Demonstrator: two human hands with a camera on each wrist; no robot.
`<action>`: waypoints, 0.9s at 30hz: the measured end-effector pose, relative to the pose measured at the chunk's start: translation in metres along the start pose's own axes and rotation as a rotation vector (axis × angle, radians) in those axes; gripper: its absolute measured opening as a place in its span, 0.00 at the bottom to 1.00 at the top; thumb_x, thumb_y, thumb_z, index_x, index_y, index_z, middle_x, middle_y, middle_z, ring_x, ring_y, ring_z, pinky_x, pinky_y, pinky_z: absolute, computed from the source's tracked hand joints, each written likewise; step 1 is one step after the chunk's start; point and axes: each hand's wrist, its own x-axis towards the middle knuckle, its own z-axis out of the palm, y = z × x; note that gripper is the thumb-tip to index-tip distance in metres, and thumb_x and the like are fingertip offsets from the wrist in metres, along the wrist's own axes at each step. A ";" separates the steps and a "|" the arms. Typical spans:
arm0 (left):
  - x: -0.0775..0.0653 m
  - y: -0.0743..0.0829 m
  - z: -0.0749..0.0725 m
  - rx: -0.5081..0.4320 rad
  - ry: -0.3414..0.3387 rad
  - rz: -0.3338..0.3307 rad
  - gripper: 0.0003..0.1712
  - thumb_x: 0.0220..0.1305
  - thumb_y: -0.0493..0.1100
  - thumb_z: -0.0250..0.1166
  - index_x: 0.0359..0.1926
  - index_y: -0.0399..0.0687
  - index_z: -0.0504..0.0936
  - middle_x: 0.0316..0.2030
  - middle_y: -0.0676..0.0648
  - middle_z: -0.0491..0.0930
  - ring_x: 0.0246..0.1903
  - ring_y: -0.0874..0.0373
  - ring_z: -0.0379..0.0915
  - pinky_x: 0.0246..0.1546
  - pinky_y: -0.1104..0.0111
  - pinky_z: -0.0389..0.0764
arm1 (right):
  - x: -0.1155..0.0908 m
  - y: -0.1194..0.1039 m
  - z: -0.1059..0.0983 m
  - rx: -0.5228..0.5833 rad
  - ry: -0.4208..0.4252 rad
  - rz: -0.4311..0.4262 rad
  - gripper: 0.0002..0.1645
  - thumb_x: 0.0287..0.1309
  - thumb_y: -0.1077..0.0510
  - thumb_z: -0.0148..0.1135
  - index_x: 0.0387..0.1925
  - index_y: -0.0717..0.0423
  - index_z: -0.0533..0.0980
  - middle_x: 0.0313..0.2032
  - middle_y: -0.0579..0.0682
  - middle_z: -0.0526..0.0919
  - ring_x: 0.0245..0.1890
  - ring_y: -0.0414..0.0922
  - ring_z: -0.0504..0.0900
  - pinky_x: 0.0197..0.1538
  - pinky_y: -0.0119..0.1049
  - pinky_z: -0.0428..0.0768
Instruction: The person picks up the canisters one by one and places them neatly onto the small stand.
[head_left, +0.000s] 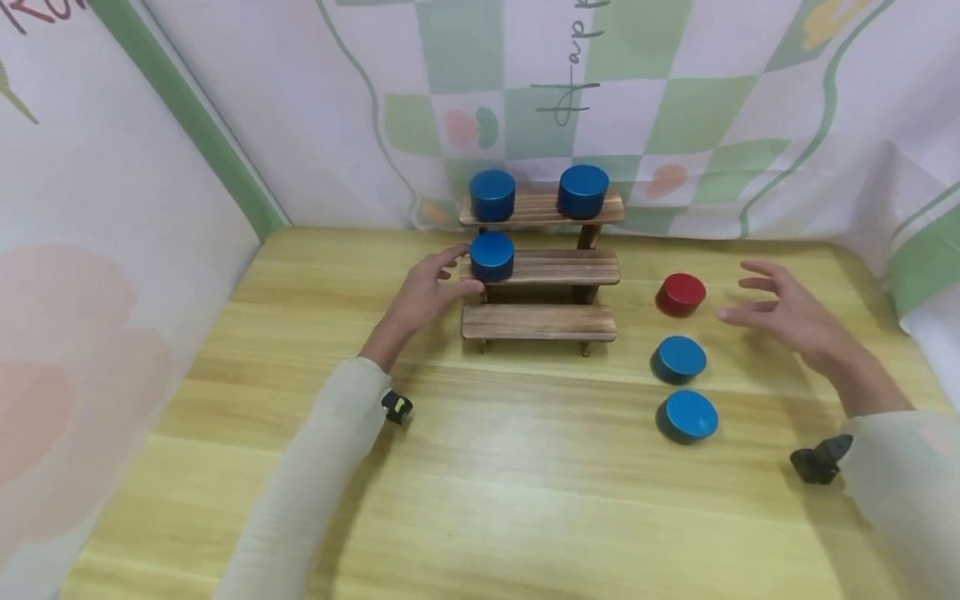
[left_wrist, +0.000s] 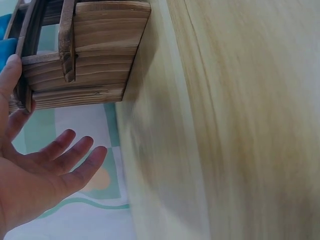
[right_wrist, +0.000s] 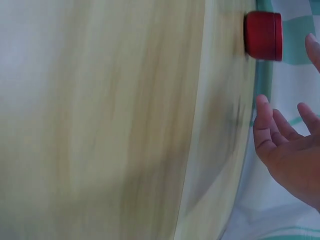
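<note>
My left hand (head_left: 429, 292) is at the left end of the wooden three-step stand (head_left: 538, 323), beside a blue round tin (head_left: 492, 257) on the middle step. Thumb and index finger are spread either side of the tin's left part; the thumb tip overlaps its blue side (left_wrist: 7, 49) in the left wrist view, other fingers loosely extended. Over the table at right, my right hand (head_left: 795, 321) holds nothing, its fingers apart and slightly bent. Its nearest thing is a red round tin (head_left: 681, 295), just left of the thumb; the right wrist view shows this red tin (right_wrist: 263, 36) too.
Two more blue tins, left (head_left: 492, 196) and right (head_left: 583, 192), stand on the top step. Two others, one (head_left: 678, 360) behind the other (head_left: 687, 417), lie on the wooden table (head_left: 525, 492) in front of the red tin. A printed curtain (head_left: 465, 50) hangs close behind the stand.
</note>
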 end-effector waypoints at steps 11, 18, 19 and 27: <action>-0.001 0.001 0.004 0.001 0.012 -0.007 0.39 0.66 0.53 0.69 0.73 0.46 0.67 0.70 0.44 0.67 0.62 0.46 0.68 0.59 0.58 0.73 | 0.018 -0.011 0.016 -0.014 -0.033 -0.013 0.58 0.64 0.46 0.67 0.79 0.56 0.40 0.74 0.68 0.51 0.67 0.74 0.57 0.61 0.52 0.70; -0.001 0.001 0.004 -0.010 0.011 -0.029 0.40 0.66 0.54 0.69 0.74 0.47 0.66 0.70 0.45 0.66 0.61 0.46 0.69 0.59 0.58 0.73 | 0.027 -0.017 0.023 -0.038 -0.006 -0.020 0.59 0.61 0.45 0.70 0.78 0.58 0.45 0.72 0.69 0.56 0.67 0.72 0.59 0.62 0.67 0.62; -0.001 0.001 0.004 -0.010 0.009 -0.029 0.41 0.66 0.54 0.69 0.74 0.47 0.66 0.70 0.45 0.66 0.61 0.45 0.69 0.59 0.58 0.73 | 0.028 -0.018 0.024 -0.041 -0.006 -0.019 0.59 0.61 0.45 0.71 0.78 0.59 0.45 0.71 0.70 0.57 0.66 0.72 0.59 0.62 0.67 0.62; -0.002 0.001 0.003 -0.007 0.013 -0.031 0.41 0.66 0.54 0.69 0.74 0.47 0.66 0.70 0.45 0.66 0.61 0.44 0.69 0.59 0.57 0.73 | 0.033 -0.018 0.032 -0.070 -0.018 -0.016 0.52 0.62 0.49 0.70 0.75 0.65 0.52 0.68 0.73 0.60 0.65 0.72 0.59 0.61 0.68 0.62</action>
